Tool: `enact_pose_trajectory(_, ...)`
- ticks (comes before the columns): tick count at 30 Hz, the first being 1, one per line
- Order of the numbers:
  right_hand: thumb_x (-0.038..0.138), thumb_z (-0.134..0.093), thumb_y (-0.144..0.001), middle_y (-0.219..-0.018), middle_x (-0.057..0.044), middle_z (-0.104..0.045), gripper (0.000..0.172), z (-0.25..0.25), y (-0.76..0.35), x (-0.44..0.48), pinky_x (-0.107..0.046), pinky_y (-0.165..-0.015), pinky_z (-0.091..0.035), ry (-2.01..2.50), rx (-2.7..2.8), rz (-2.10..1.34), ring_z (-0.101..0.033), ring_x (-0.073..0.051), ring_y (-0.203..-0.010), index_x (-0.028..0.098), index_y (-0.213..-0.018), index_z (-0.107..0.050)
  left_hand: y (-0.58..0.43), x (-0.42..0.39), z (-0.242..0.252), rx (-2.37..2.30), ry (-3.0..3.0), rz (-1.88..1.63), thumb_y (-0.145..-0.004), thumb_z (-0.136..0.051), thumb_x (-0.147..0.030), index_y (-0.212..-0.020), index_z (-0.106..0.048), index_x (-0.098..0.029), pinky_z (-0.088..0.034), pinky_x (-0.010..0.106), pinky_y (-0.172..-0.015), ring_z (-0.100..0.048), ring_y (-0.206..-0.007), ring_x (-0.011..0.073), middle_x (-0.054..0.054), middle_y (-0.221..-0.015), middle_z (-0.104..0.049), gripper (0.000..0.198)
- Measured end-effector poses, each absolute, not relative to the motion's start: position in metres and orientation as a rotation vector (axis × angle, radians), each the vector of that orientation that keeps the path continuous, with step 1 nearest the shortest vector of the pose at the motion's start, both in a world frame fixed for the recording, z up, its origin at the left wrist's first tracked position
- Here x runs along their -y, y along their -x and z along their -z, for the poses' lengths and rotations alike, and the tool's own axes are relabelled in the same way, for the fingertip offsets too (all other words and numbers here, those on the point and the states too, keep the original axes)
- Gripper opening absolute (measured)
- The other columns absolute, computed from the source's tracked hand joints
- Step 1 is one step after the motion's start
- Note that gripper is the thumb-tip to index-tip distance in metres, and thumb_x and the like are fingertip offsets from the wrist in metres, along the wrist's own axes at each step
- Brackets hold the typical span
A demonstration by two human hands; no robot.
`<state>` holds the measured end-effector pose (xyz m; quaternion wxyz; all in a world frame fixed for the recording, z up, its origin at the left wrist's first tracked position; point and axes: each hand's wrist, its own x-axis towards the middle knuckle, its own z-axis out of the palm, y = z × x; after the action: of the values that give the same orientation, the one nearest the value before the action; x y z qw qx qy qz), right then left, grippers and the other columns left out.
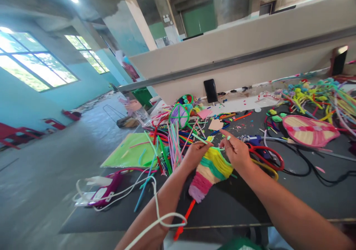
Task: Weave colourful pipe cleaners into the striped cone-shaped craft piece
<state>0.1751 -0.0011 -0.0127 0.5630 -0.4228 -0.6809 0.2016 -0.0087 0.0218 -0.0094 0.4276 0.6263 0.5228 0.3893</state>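
A fan-shaped craft piece (213,168) wound in fuzzy yellow, teal, cream, pink and lilac bands lies at the table's front, its red-orange stem (189,213) pointing toward me. Along its wide yellow end runs a light green pipe cleaner (200,138), one end of which sticks out past my fingers. My left hand (198,153) is closed in a pinch on that pipe cleaner at the piece's upper left corner. Opposite it, my right hand (236,151) pinches the green edge at the upper right, index finger stretched out. The exact grip of its fingertips is partly hidden.
Scissors with red handles (269,157) lie right of my right hand, near black cables. A pink oval craft piece (310,131) is farther right. Pale pipe cleaners (175,142) stand left. A white cord (155,194) crosses my left forearm. A phone (210,90) leans behind.
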Motion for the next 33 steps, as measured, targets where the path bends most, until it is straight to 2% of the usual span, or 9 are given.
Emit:
enact_pose_trajectory(5, 0.03, -0.037, -0.097, -0.108, -0.01, -0.068, 0.04, 0.0, -0.168, 0.01, -0.032, -0.076, -0.054, 1.116, 1.919, -0.196, -0.067, -0.022, -0.093, 0.024, -0.133, -0.054, -0.013, -0.009, 0.009, -1.213, -1.731, -1.019, -0.071, -0.067, -0.033, -0.054, -0.059, -0.013, -0.039, 0.024, -0.059, -0.046, -0.061, 0.0116, 0.0, -0.06, -0.053, 0.027)
enact_pose_trajectory(12, 0.031, -0.035, -0.097, -0.109, -0.011, -0.062, 0.043, -0.011, -0.163, 0.016, -0.029, -0.065, -0.052, 1.204, 2.084, -0.047, -0.065, -0.02, -0.083, 0.021, -0.136, -0.05, -0.027, -0.002, 0.016, -0.95, -1.736, -1.039, -0.073, -0.058, -0.025, -0.075, -0.066, -0.012, -0.044, 0.026, -0.067, -0.055, -0.07, 0.016, 0.005, -0.073, -0.064, 0.015)
enact_pose_trajectory(16, 0.029, -0.037, -0.097, -0.107, -0.01, -0.062, 0.04, -0.012, -0.164, 0.016, -0.028, -0.063, -0.05, 1.203, 2.049, -0.079, -0.064, -0.019, -0.082, 0.022, -0.133, -0.053, -0.025, -0.004, 0.023, -1.028, -1.814, -1.035, -0.073, -0.057, -0.022, -0.07, -0.064, -0.012, -0.041, 0.024, -0.063, -0.051, -0.066, 0.0136, 0.003, -0.069, -0.061, 0.013)
enact_pose_trajectory(18, 0.028, -0.038, -0.097, -0.104, -0.009, -0.062, 0.036, -0.013, -0.164, 0.017, -0.027, -0.063, -0.049, 1.187, 2.037, -0.103, -0.064, -0.018, -0.081, 0.022, -0.126, -0.057, -0.024, -0.004, 0.024, -1.069, -1.839, -1.034, -0.072, -0.058, -0.021, -0.064, -0.062, -0.012, -0.039, 0.023, -0.06, -0.048, -0.063, 0.0125, 0.002, -0.064, -0.057, 0.013)
enact_pose_trajectory(21, 0.027, -0.04, -0.096, -0.097, -0.009, -0.062, 0.026, -0.015, -0.165, 0.016, -0.027, -0.064, -0.048, 1.129, 2.01, -0.147, -0.062, -0.018, -0.081, 0.019, -0.102, -0.065, -0.024, -0.003, 0.023, -1.054, -1.82, -1.005, -0.073, -0.058, -0.025, -0.065, -0.063, -0.011, -0.04, 0.024, -0.061, -0.048, -0.064, 0.013, 0.002, -0.064, -0.057, 0.016)
enact_pose_trajectory(24, 0.026, -0.042, -0.096, -0.086, -0.007, -0.059, 0.025, -0.015, -0.169, 0.011, -0.028, -0.07, -0.048, 1.002, 1.871, -0.246, -0.06, -0.018, -0.082, 0.018, -0.082, -0.062, -0.022, -0.003, 0.018, -1.087, -1.738, -0.97, -0.075, -0.061, -0.032, -0.066, -0.065, -0.011, -0.041, 0.024, -0.063, -0.05, -0.067, 0.0138, 0.002, -0.066, -0.059, 0.023)
enact_pose_trajectory(26, 0.026, -0.042, -0.096, -0.082, -0.006, -0.059, 0.026, -0.014, -0.173, 0.007, -0.029, -0.073, -0.048, 0.934, 1.775, -0.313, -0.059, -0.017, -0.081, 0.018, -0.078, -0.06, -0.02, -0.005, 0.016, -1.159, -1.655, -0.957, -0.075, -0.063, -0.037, -0.064, -0.064, -0.012, -0.041, 0.024, -0.063, -0.05, -0.068, 0.0136, 0.001, -0.065, -0.058, 0.027)
enact_pose_trajectory(30, 0.026, -0.044, -0.095, -0.091, -0.006, -0.06, 0.022, -0.01, -0.176, 0.003, -0.029, -0.076, -0.048, 0.895, 1.809, -0.355, -0.06, -0.017, -0.087, 0.02, -0.093, -0.065, -0.016, -0.008, 0.016, -1.251, -1.646, -0.914, -0.073, -0.066, -0.039, -0.057, -0.059, -0.013, -0.037, 0.022, -0.056, -0.046, -0.059, 0.0107, -0.002, -0.056, -0.05, 0.031)
enact_pose_trajectory(33, 0.025, -0.044, -0.095, -0.094, -0.006, -0.059, 0.025, -0.008, -0.17, 0.006, -0.028, -0.073, -0.048, 0.924, 1.949, -0.325, -0.06, -0.017, -0.085, 0.023, -0.11, -0.064, -0.017, -0.009, 0.021, -1.162, -1.718, -0.93, -0.072, -0.065, -0.033, -0.06, -0.06, -0.013, -0.04, 0.023, -0.058, -0.048, -0.059, 0.0114, -0.001, -0.058, -0.054, 0.024)
